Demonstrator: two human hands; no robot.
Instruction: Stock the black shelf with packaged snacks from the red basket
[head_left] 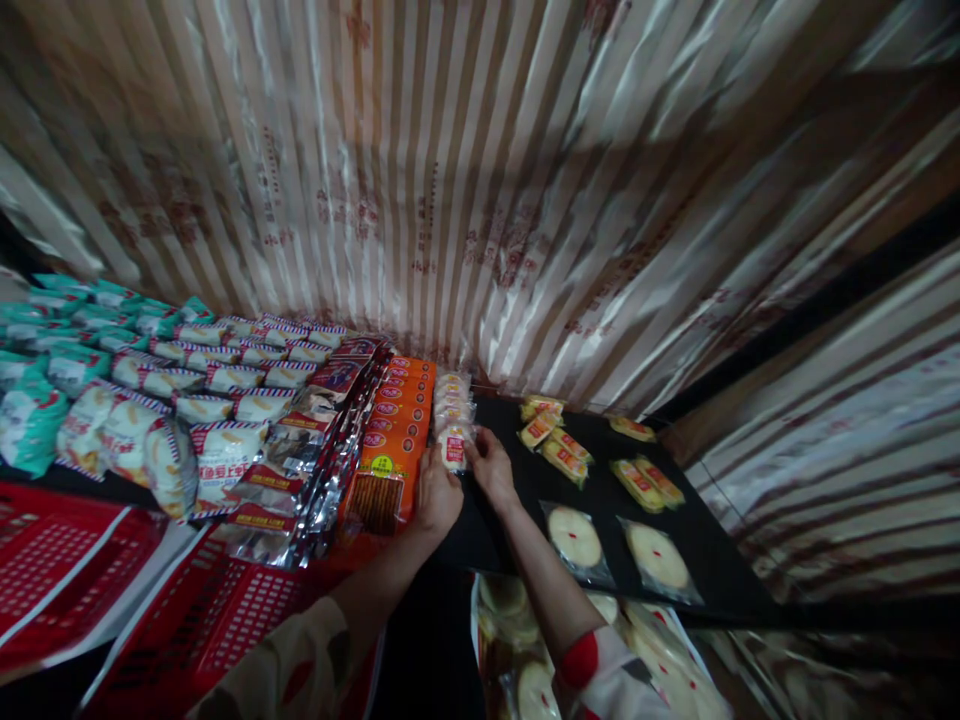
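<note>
Between my two hands is a small clear snack packet (pixel 454 449) with a red and white label, at the near end of a row of similar packets (pixel 452 394). My left hand (pixel 438 492) closes on its left side, and my right hand (pixel 491 466) grips its right edge. Just left of my left hand lies a row of overlapping orange snack bags (pixel 391 425), the nearest showing brown sticks through a window. To the right of my right hand, yellow packets (pixel 564 456) and a round flat cake in clear wrap (pixel 574 538) rest on the black shelf (pixel 517 510).
Silver and brown packets (pixel 300 450), white bags with striped edges (pixel 225 460) and teal bags (pixel 34 420) fill the left. Red baskets (pixel 225 610) stand below. A box of wrapped round cakes (pixel 660 650) sits below right. Striped sheeting (pixel 450 180) hangs behind.
</note>
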